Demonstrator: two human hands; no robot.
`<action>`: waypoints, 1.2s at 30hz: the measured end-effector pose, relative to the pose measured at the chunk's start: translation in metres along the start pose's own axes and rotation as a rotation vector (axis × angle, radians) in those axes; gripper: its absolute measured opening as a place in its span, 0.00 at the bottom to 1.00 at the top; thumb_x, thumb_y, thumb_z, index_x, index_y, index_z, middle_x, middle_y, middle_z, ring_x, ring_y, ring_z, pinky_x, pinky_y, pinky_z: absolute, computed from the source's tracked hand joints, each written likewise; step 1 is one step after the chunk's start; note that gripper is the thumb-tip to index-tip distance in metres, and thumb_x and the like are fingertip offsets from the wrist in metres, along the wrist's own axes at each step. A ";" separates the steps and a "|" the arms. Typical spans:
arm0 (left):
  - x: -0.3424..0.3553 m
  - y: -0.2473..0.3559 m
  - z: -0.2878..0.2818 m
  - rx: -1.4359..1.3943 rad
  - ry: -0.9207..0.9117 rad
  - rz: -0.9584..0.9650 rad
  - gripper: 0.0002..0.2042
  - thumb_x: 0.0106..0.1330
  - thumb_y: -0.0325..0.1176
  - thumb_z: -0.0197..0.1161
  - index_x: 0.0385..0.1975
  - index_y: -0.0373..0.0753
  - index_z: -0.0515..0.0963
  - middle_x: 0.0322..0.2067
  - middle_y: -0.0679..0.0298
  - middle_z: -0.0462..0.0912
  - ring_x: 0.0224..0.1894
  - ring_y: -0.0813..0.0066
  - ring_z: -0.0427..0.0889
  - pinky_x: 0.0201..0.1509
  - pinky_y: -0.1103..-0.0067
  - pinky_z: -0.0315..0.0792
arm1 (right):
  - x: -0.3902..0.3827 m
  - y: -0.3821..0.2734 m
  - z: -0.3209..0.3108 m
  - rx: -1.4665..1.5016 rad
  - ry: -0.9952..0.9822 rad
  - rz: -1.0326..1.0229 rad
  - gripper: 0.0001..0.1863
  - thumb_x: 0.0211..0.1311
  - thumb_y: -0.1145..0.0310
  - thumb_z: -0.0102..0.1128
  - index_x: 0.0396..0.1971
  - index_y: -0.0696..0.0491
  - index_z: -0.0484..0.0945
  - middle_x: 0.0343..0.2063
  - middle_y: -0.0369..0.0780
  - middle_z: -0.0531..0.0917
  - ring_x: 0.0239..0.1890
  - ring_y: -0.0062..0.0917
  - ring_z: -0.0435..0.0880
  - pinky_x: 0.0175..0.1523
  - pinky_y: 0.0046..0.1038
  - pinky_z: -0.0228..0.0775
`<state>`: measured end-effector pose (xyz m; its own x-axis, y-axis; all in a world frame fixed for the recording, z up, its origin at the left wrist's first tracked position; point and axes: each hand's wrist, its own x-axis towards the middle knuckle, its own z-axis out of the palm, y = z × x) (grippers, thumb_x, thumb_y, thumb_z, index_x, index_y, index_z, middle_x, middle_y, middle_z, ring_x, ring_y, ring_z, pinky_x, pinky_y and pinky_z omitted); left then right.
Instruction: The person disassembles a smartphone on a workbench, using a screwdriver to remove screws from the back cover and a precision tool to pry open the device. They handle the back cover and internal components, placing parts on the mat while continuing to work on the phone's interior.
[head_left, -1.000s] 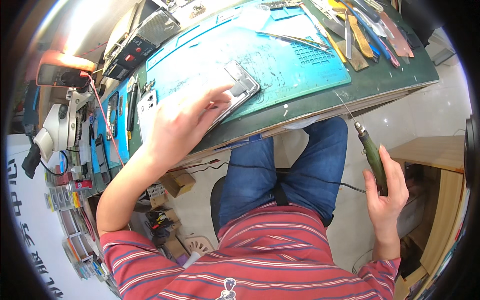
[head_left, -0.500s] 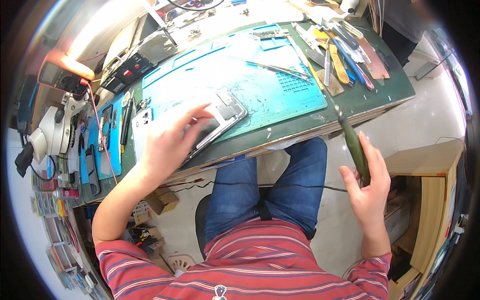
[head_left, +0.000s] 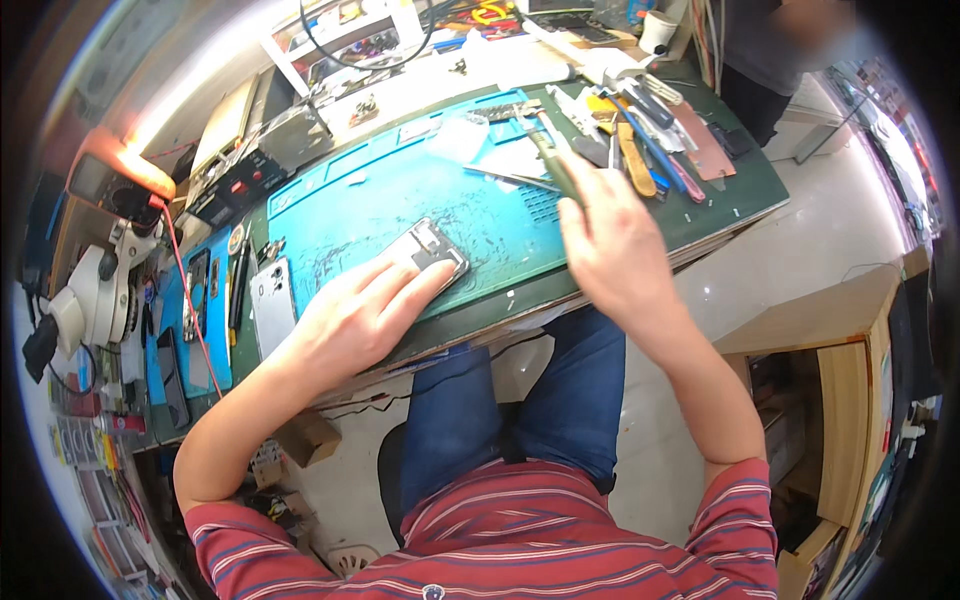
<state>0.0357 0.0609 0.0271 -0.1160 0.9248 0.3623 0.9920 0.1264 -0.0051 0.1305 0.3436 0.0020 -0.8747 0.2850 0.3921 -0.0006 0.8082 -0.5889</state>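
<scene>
An opened phone (head_left: 428, 243) lies near the front of a blue work mat (head_left: 340, 215), its grey metal inside facing up. My left hand (head_left: 345, 315) grips it from the near left side, thumb and fingers on its edges, hiding the lower half. In my right hand (head_left: 618, 240) is a dark green-handled tool (head_left: 556, 165), fingers wrapped round its handle, over the mat's right side. Its tip points away from me and is hard to make out. Beneath it lie thin tweezers (head_left: 510, 178). A silver phone back (head_left: 273, 305) lies left of my left hand.
Several hand tools, including yellow-handled tweezers (head_left: 632, 155), crowd the bench's right side. At the left stand an orange multimeter (head_left: 120, 178), a microscope (head_left: 85, 290) and a black power box (head_left: 240, 185). A red lead (head_left: 185, 270) hangs across. Another person (head_left: 760, 70) is at far right.
My right hand has brought the green-handled tool from right of the bench, up and left over the mat. My left hand has lowered from above the opened phone onto it.
</scene>
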 end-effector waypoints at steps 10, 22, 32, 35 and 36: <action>-0.025 0.066 -0.003 -0.382 0.012 -0.076 0.28 0.56 0.22 0.69 0.61 0.34 0.81 0.42 0.58 0.83 0.40 0.61 0.85 0.44 0.69 0.81 | 0.020 0.004 0.033 -0.174 0.112 -0.110 0.18 0.71 0.62 0.67 0.54 0.56 0.83 0.46 0.48 0.84 0.50 0.45 0.86 0.57 0.45 0.78; -0.019 0.092 0.027 -0.485 0.060 -0.221 0.34 0.55 0.18 0.76 0.67 0.37 0.78 0.64 0.52 0.78 0.63 0.49 0.81 0.65 0.60 0.78 | 0.161 0.116 -0.005 -0.381 -0.044 -0.112 0.12 0.70 0.62 0.68 0.48 0.47 0.92 0.46 0.45 0.92 0.52 0.40 0.90 0.56 0.42 0.81; -0.010 0.089 0.019 -0.614 0.209 -0.350 0.38 0.58 0.19 0.78 0.72 0.35 0.72 0.66 0.49 0.78 0.65 0.47 0.80 0.69 0.60 0.76 | 0.199 0.109 -0.001 -0.146 0.037 -0.030 0.13 0.77 0.61 0.64 0.47 0.56 0.86 0.43 0.45 0.91 0.45 0.35 0.92 0.51 0.37 0.83; 0.000 0.080 0.024 -0.758 0.245 -0.458 0.46 0.62 0.26 0.81 0.80 0.35 0.61 0.67 0.49 0.77 0.67 0.51 0.79 0.70 0.61 0.76 | 0.195 0.097 -0.021 0.568 -0.038 0.264 0.15 0.87 0.62 0.54 0.58 0.56 0.77 0.49 0.39 0.87 0.46 0.25 0.91 0.49 0.26 0.87; 0.004 0.074 0.024 -0.811 0.274 -0.503 0.48 0.62 0.28 0.81 0.81 0.35 0.59 0.66 0.50 0.77 0.67 0.51 0.79 0.71 0.61 0.76 | 0.181 0.072 -0.027 0.702 -0.052 0.296 0.14 0.86 0.62 0.55 0.57 0.57 0.78 0.47 0.40 0.88 0.46 0.25 0.91 0.47 0.27 0.87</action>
<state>0.1074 0.0826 0.0060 -0.6188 0.7029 0.3508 0.5767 0.1033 0.8104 -0.0151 0.4675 0.0498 -0.9080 0.4002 0.1241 -0.0549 0.1799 -0.9821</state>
